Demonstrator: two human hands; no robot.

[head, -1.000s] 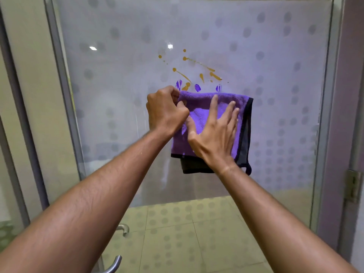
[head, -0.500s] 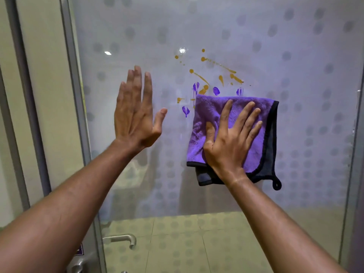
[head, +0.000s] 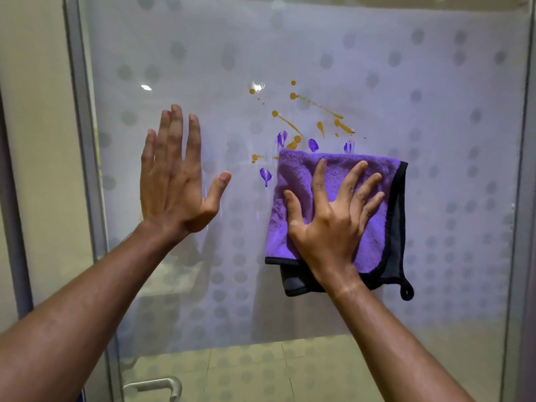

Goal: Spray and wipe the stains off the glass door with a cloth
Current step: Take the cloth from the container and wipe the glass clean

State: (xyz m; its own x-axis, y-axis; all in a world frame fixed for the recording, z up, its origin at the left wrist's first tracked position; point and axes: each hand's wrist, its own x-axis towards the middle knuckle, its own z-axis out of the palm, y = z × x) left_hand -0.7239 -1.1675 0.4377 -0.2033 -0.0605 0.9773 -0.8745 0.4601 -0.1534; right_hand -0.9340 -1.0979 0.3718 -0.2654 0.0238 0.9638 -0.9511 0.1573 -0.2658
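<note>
A frosted glass door (head: 435,111) with grey dots fills the view. Orange streaks (head: 316,104) and purple smears (head: 313,145) mark it just above a folded purple cloth (head: 301,175) with black trim. My right hand (head: 333,219) presses flat on the cloth with fingers spread, pinning it against the glass. One purple stain (head: 265,175) shows just left of the cloth. My left hand (head: 177,175) is flat on the bare glass to the left, fingers up, holding nothing. No spray bottle is in view.
A grey door frame (head: 84,140) runs down the left, with a beige wall beyond it. A metal handle (head: 162,384) sticks out at the bottom left. Another frame edge (head: 522,198) stands at the right. Beige floor tiles show through the lower glass.
My left hand let go of the cloth's top corner, moved left and opened flat on the glass. The right hand kept the cloth pressed in place below the stains.
</note>
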